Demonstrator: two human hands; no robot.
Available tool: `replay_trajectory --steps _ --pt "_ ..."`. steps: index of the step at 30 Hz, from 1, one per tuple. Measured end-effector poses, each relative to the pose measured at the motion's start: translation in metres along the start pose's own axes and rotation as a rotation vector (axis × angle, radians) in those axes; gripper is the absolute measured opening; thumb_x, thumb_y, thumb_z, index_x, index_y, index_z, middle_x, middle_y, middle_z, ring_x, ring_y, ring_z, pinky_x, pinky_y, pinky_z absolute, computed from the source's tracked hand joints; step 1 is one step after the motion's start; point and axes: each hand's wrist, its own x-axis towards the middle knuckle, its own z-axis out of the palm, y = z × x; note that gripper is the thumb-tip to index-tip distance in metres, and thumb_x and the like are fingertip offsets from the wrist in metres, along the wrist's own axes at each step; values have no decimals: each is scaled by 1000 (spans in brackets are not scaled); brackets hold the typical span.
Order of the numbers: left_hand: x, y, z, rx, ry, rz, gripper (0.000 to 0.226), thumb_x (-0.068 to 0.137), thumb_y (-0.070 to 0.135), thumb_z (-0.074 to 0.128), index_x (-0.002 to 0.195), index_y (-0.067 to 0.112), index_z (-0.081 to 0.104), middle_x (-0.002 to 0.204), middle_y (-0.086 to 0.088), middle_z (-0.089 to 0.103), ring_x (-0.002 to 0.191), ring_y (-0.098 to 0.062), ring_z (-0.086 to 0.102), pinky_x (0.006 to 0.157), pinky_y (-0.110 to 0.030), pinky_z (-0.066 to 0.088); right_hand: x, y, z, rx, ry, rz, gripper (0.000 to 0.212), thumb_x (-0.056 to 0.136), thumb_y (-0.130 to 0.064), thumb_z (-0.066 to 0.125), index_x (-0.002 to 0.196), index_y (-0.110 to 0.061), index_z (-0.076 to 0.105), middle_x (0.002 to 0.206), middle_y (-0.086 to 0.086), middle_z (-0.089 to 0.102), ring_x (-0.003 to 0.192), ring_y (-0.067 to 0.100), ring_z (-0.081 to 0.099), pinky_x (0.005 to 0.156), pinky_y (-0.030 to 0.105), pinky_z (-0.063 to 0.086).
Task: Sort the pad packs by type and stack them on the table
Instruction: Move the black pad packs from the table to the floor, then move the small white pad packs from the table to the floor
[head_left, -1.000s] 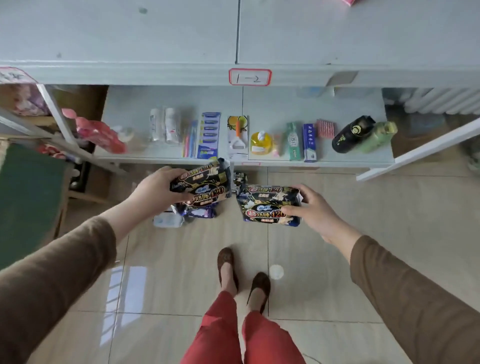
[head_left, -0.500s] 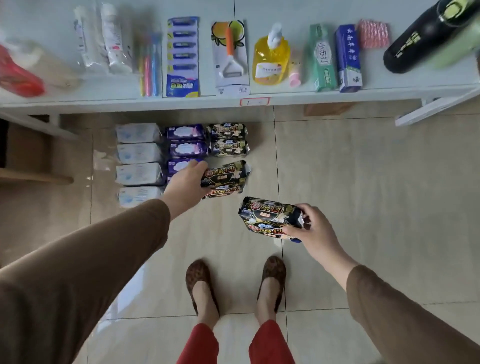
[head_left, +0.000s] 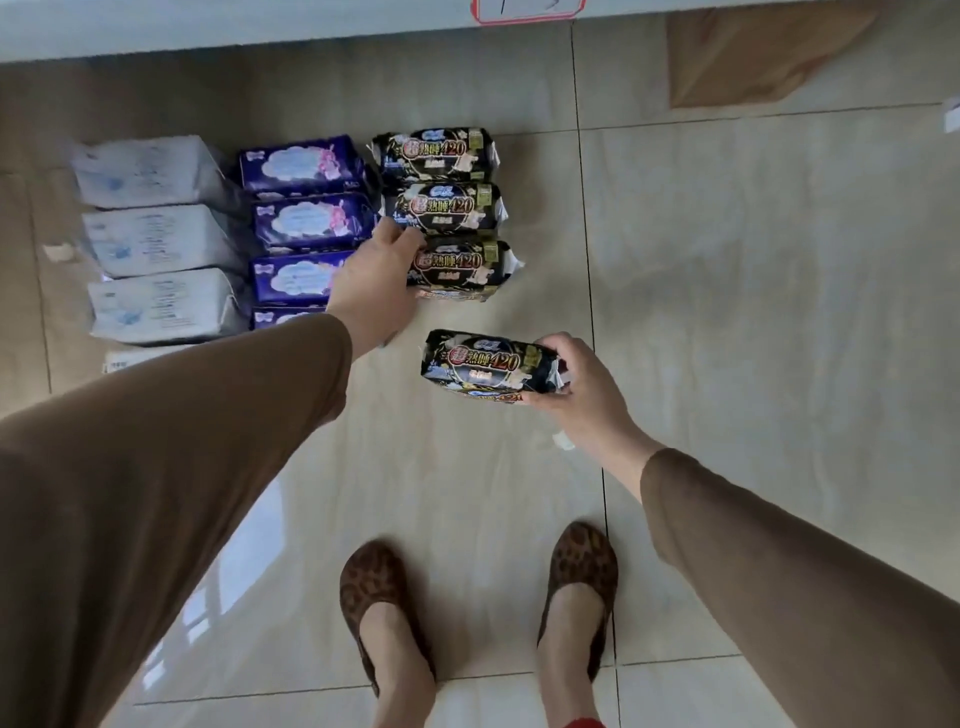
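While my left hand (head_left: 371, 283) rests at the near end of the black column, its fingers touch the third black pack (head_left: 462, 270) on the floor (head_left: 753, 312); whether that grip grasps it I cannot tell. My right hand (head_left: 576, 387) clasps another black pack (head_left: 485, 366) by its right end, nearer me. Purple packs (head_left: 306, 195) and white packs (head_left: 150, 236) lie in columns to the left.
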Motion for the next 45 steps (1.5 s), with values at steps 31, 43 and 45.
replay_trajectory --steps 31,43,45 --pt "-101 -18 -26 45 93 -85 55 85 18 65 137 18 45 131 -7 48 119 -32 44 99 -47 40 5 -53 19 -137 40 -4 68 87 -3 62 148 -19 36 145 4 35 133 21 38 107 27 36" --pt "-226 155 -276 -36 37 -58 60 87 31 64 141 21 42 138 -2 48 126 -27 42 102 -44 39 -167 -258 -213 -508 3 -145 46 90 -16 60 135 -15 49 135 5 48 126 27 40 95 36 44" --pt "-242 188 -330 -45 67 -37 61 87 34 65 142 23 41 139 -1 47 128 -26 42 103 -44 38 -193 -304 -254 -512 50 -192 46 88 -17 62 133 -14 51 132 7 50 124 30 42 96 37 43"
